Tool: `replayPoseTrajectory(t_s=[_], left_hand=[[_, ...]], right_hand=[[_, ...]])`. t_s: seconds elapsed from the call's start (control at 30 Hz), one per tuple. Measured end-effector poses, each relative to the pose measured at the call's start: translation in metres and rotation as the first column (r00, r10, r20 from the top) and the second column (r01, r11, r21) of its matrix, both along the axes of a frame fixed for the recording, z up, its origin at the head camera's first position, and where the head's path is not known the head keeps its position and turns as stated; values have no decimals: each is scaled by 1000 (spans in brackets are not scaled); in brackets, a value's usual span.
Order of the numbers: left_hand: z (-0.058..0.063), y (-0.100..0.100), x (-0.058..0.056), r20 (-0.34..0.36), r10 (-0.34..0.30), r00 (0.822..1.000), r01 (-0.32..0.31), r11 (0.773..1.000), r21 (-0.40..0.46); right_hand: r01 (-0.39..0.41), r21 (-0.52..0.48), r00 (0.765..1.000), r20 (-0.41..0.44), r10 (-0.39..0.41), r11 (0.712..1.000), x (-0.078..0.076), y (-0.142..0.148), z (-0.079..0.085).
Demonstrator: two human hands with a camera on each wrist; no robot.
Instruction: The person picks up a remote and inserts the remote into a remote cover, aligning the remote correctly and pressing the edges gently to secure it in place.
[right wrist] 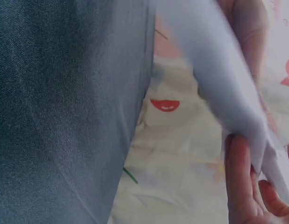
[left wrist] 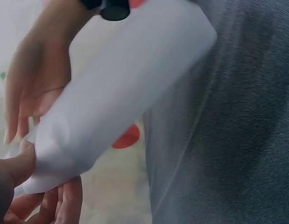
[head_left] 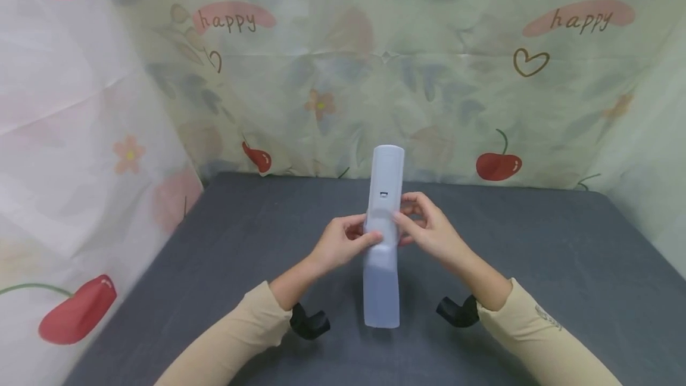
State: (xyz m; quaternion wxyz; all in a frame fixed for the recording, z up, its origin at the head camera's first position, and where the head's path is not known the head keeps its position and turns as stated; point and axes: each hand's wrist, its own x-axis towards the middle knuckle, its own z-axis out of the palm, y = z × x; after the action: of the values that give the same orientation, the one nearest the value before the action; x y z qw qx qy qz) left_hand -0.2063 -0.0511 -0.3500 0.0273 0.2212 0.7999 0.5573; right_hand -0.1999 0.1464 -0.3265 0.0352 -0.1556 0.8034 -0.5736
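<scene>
A long, narrow white object (head_left: 386,174) with a small dark rectangular opening in its upper part stands nearly upright over the table in the head view. Its lower length looks smooth and slightly bent from the upper part; what kind of thing it is, I cannot tell. My left hand (head_left: 343,242) grips it around the middle, thumb across the front and fingers behind. From the other side my right hand (head_left: 436,234) holds its right edge, thumb at the front and fingers curled behind. In the left wrist view the white object (left wrist: 121,70) slants across, creased near the left thumb.
A dark grey cloth-like surface covers the table (head_left: 257,213). Behind and at the sides hang pale curtains (head_left: 429,94) printed with cherries, hearts and flowers. Black wrist mounts (head_left: 311,321) show beneath both cream sleeves (head_left: 246,326).
</scene>
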Motion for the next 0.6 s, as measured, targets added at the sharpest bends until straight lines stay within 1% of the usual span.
replayPoseTrajectory(t_s=[0.13, 0.2, 0.27, 0.33, 0.37, 0.47, 0.53, 0.6], left_hand=[[-3, 3, 1, -19, 7, 1000, -7, 1000, -4], [-3, 4, 1, -2, 18, 1000, -18, 1000, 12], [-2, 4, 1, 39, 25, 999, -27, 998, 50], [-1, 3, -1, 108, 34, 994, -45, 994, 100], [-1, 2, -2, 150, 39, 988, -59, 990, 126], [0, -2, -4, 236, 49, 971, -90, 982, 168], [0, -4, -6, 268, 46, 962, -95, 980, 173], [0, -5, -7, 276, 40, 960, -88, 982, 165]], right_hand=[[41, 40, 999, -20, -40, 998, -3, 1, -1], [61, 47, 998, -29, -59, 997, -4, 1, -1], [81, 38, 996, -34, -79, 996, -5, 2, 1], [100, 18, 994, -37, -100, 995, -7, 4, 3], [111, 5, 993, -36, -111, 994, -7, 5, 4], [139, -42, 990, -21, -140, 989, -8, 8, 7], [151, -62, 988, -11, -152, 987, -9, 10, 8], [155, -70, 988, -3, -155, 985, -9, 10, 8]])
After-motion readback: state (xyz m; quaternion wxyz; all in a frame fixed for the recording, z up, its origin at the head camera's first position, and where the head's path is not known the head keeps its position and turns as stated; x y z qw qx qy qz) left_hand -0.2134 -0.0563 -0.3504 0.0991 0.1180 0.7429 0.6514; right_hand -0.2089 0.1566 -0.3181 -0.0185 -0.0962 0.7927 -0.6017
